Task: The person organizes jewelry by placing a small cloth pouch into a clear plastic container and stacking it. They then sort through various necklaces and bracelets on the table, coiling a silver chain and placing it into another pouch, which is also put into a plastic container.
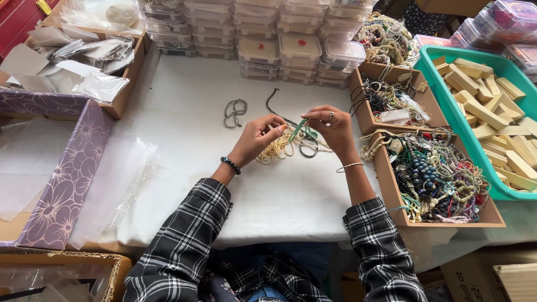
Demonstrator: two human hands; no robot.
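Both hands raised over white cloth, mid-table. Left hand and right hand pinch a green bead strand between them, above cream bead pile. Right: cardboard box of mixed necklaces. Far: stacked clear plastic cases.

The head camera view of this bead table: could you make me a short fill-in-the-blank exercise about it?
1. Both hands, left hand and right hand, hold a strand of ____ beads between them.
2. The left wrist wears a dark beaded ____.
3. The wooden blocks lie in a ____ plastic tray.
4. The clear plastic boxes are ____ in rows at the table's far edge.

Missing words: green; bracelet; teal; stacked
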